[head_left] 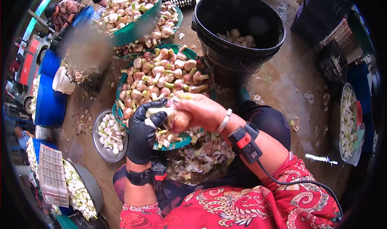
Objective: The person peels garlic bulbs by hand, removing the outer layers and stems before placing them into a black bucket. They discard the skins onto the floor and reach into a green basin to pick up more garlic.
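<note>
My left hand, in a black glove, is closed around the pale stem of a garlic bulb. The bare fingers of my right hand press against the bulb's pinkish-brown outer skin from the other side. Some of the bulb is hidden behind my fingers. Just beneath both hands lies a green basin heaped with untrimmed garlic bulbs, their stems still attached. Loose papery garlic skins cover the floor between the basin and my lap.
A metal bowl of peeled white garlic stands left of the basin. Ahead right is a large black bucket with several bulbs inside. Another heaped green tub stands farther ahead. Blue barrels line the left; a person sits beyond.
</note>
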Demonstrator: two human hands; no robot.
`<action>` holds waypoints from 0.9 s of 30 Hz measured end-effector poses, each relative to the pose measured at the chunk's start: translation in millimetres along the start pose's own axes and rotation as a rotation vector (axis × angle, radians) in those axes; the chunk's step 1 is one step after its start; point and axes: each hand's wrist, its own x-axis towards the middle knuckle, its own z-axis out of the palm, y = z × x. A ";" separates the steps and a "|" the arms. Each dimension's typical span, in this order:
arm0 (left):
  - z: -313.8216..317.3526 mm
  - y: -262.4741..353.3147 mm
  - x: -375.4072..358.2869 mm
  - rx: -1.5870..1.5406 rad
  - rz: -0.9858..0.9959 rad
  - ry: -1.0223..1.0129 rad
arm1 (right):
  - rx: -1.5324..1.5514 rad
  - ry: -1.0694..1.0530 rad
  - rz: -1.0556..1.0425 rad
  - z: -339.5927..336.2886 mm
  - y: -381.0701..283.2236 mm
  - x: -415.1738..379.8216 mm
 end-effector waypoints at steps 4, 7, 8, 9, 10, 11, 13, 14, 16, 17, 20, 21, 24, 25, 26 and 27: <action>-3.4 -0.2 4.8 0.206 0.006 0.021 | -1.206 0.344 -1.015 -2.2 10.5 12.7; -30.2 -5.6 12.6 0.155 0.052 0.081 | -1.449 0.267 -1.205 1.6 9.4 -0.5; -37.3 -2.6 14.3 0.176 0.082 0.151 | -1.592 0.110 -1.174 3.8 14.0 -5.6; -47.5 -1.2 15.7 0.280 0.128 0.172 | -1.640 -0.036 -1.086 3.5 27.3 -6.4; -57.1 -2.9 16.2 0.385 0.170 0.196 | -1.848 -0.215 -0.680 -11.1 47.4 -6.4; -63.7 -7.2 17.3 0.267 0.161 0.226 | -1.949 -0.356 -0.116 -7.0 49.7 -12.4; -61.3 -10.8 18.8 0.170 0.187 0.230 | -1.923 -0.385 0.109 -43.5 80.9 -7.0; -58.0 -13.5 18.4 0.064 0.212 0.238 | -1.922 -0.383 0.112 -38.6 71.5 -6.9; -50.4 -13.0 15.3 0.166 0.194 0.243 | -2.002 -0.119 0.112 -24.9 34.1 -5.2; -45.9 -11.8 13.2 0.240 0.172 0.231 | -1.829 0.060 -0.150 -24.5 24.1 -1.8; -26.8 -1.4 8.0 0.314 0.126 0.172 | -1.103 0.299 -0.668 -10.3 4.2 -2.2; -21.8 -1.4 6.3 0.313 0.102 0.139 | -1.105 0.305 -0.662 -8.9 3.4 0.0; -13.3 -6.6 8.3 0.519 0.245 0.079 | -1.160 0.254 -0.808 -8.4 3.1 3.6; -9.8 -5.5 9.0 0.556 0.299 0.057 | -1.221 0.225 -0.776 -9.7 3.0 3.5; -6.8 -3.3 9.2 0.553 0.298 0.055 | -1.281 0.196 -0.744 -10.5 2.7 3.3; -4.2 -0.6 8.6 0.653 0.363 0.033 | -1.291 0.212 -0.720 -10.0 2.4 3.6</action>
